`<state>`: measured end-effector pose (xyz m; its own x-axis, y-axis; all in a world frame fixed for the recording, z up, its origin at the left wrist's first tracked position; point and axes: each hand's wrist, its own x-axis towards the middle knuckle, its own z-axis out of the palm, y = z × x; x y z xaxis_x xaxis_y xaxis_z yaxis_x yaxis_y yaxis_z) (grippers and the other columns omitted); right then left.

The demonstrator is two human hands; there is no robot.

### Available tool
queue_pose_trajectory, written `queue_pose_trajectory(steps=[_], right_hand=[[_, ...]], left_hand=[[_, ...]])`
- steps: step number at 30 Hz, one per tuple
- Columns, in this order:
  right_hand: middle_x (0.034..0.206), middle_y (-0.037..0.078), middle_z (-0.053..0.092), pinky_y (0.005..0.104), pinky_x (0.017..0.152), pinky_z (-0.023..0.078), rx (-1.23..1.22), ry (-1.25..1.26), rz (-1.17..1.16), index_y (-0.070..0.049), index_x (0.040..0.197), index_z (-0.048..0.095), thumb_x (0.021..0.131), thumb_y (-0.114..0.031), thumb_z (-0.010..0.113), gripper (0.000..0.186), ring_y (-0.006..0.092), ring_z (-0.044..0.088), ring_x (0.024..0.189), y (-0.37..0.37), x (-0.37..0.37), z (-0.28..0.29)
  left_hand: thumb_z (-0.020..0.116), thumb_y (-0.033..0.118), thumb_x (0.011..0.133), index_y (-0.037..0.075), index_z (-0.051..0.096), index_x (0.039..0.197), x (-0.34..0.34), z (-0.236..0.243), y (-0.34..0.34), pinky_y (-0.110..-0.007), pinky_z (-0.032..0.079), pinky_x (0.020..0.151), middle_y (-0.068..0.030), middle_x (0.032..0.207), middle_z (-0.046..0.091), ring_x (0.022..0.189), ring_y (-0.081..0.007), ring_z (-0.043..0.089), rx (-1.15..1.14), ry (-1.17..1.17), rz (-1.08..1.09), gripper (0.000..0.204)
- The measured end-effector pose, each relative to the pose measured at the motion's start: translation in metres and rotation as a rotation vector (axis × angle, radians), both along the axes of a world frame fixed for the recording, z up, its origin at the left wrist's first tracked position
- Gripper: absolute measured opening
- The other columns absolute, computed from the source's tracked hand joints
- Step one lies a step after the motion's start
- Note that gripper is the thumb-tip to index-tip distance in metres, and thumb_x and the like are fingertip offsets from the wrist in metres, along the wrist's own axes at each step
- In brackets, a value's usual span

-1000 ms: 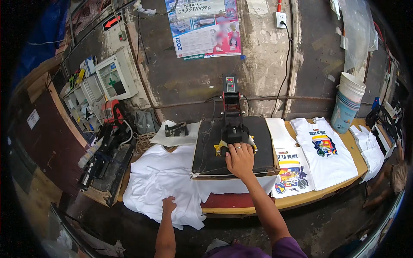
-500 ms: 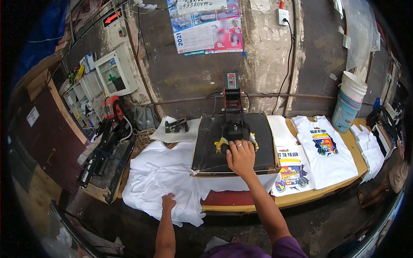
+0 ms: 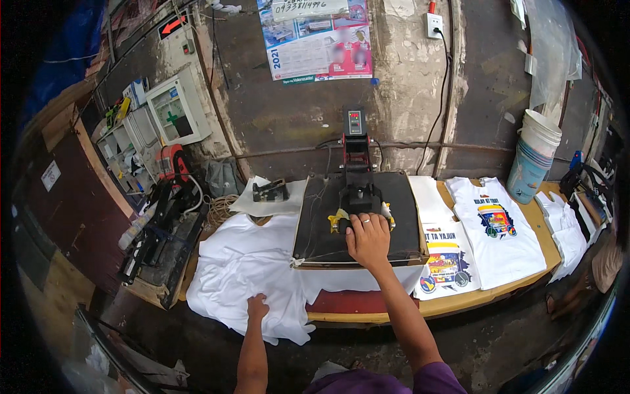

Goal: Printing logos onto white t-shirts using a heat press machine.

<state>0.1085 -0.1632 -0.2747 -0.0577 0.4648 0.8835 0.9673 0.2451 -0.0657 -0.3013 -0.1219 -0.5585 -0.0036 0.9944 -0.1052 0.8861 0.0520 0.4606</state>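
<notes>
My right hand [image 3: 369,238] is closed over the handle of a black heat press [image 3: 321,240], whose upper plate is down over white fabric and a red lower pad [image 3: 344,303]. My left hand [image 3: 258,304] rests with curled fingers on crumpled white shirts [image 3: 230,256] left of the press; I cannot make out what, if anything, is in it. Right of the press lie a printed transfer sheet [image 3: 446,276] and a white T-shirt [image 3: 499,249] with a colourful printed design.
A second press [image 3: 157,249] stands at the left. Paper with a tool [image 3: 252,207] lies behind the shirts. Stacked buckets [image 3: 528,167] and folded white shirts [image 3: 558,243] sit on the table [image 3: 367,319] at the right. Another person's leg [image 3: 564,295] shows at the right edge.
The view has shifted slightly, and the other person at the right edge has moved a little. Both my hands stay where they were.
</notes>
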Motion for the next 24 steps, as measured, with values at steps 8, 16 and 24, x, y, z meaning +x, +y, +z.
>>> queue_pose_trajectory(steps=[8,16,24], right_hand=[[0.095,0.012,0.057,0.043,0.087,0.041,0.009,0.005,-0.011,-0.002,0.102,0.06,0.08,-0.021,0.058,0.028,0.0294,0.054,0.092,0.0,0.002,0.001],[0.095,0.012,0.057,0.0435,0.086,0.041,-0.004,0.036,0.013,-0.002,0.1,0.061,0.078,-0.021,0.061,0.029,0.0304,0.054,0.092,0.002,-0.005,0.003],[0.099,0.014,0.058,0.0462,0.088,0.039,-0.051,0.015,0.005,-0.002,0.104,0.06,0.08,-0.018,0.058,0.029,0.0329,0.053,0.096,-0.002,-0.013,0.009]], left_hand=[[0.063,0.008,0.068,0.015,0.064,0.105,0.002,-0.002,0.002,-0.045,0.045,0.092,-0.02,0.111,0.057,0.113,-0.039,0.047,0.044,0.012,0.008,0.038],[0.064,0.01,0.068,0.017,0.064,0.105,-0.004,-0.007,0.001,-0.045,0.045,0.092,-0.0182,0.11,0.057,0.115,-0.0367,0.047,0.028,-0.023,0.044,0.038],[0.06,0.011,0.073,0.024,0.061,0.11,-0.009,-0.025,-0.001,-0.057,0.042,0.093,-0.0053,0.124,0.054,0.126,-0.032,0.04,-0.009,0.048,0.08,0.04]])
